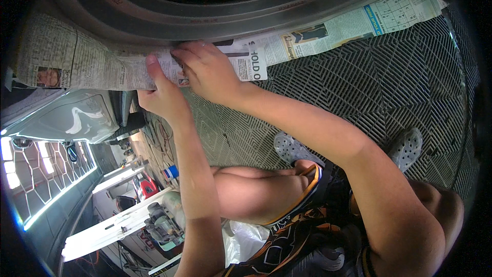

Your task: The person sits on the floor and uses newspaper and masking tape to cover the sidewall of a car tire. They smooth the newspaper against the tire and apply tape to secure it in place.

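A grey alloy wheel rim [205, 15] fills the top of the view. Sheets of newspaper [82, 61] lie along its lower edge, running from the far left to the upper right. My left hand [161, 90] presses the newspaper's lower edge, thumb up on the sheet. My right hand [205, 69] lies flat on the newspaper right beside it, fingertips against the rim's edge. Both hands touch the paper close together; whether either pinches it is hard to tell.
Dark ribbed floor tiles [389, 77] spread below the paper. My bent knees and grey perforated clogs [289, 147] sit low in the view. At left a silver car body [77, 115] and a workshop with benches, a red machine [146, 184] and ceiling lights appear.
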Demonstrator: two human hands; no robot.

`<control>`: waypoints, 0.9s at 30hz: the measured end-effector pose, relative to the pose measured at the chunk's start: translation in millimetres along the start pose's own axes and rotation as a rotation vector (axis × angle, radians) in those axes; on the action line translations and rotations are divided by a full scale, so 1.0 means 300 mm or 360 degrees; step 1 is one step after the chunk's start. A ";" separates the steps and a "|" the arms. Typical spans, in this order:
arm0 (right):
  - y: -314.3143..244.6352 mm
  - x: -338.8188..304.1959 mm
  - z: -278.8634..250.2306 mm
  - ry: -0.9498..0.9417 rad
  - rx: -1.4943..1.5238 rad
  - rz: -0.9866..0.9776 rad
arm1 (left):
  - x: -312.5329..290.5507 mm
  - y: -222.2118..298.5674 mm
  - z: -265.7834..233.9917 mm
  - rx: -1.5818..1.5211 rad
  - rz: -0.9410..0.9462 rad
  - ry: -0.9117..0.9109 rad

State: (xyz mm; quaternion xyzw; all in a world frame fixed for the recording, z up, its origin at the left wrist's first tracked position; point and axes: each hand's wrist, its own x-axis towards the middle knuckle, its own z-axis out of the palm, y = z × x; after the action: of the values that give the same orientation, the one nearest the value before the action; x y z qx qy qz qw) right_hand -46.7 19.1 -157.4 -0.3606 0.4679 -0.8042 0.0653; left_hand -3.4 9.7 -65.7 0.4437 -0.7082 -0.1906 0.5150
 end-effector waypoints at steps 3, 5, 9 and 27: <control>-0.041 0.033 0.014 -0.0046 0.0042 -0.0007 | -0.002 -0.006 -0.027 0.0054 0.0064 -0.0017; -0.065 0.065 0.014 -0.0038 0.0060 -0.0030 | -0.007 -0.031 -0.052 0.0119 0.0060 -0.0033; -0.105 0.141 0.038 -0.0037 0.0140 -0.0114 | -0.036 -0.042 -0.069 -0.0015 0.0004 -0.0003; 0.243 -0.133 -0.305 -0.0159 -0.0852 0.0531 | -0.096 -0.131 0.020 -0.0049 -0.0244 -0.0221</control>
State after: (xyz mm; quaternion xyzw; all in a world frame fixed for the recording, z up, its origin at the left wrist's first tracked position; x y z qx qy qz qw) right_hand -93.2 61.0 -263.9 -0.3223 0.7117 -0.6122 0.1219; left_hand 10.2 11.2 -112.8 0.4744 -0.7032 -0.2707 0.4552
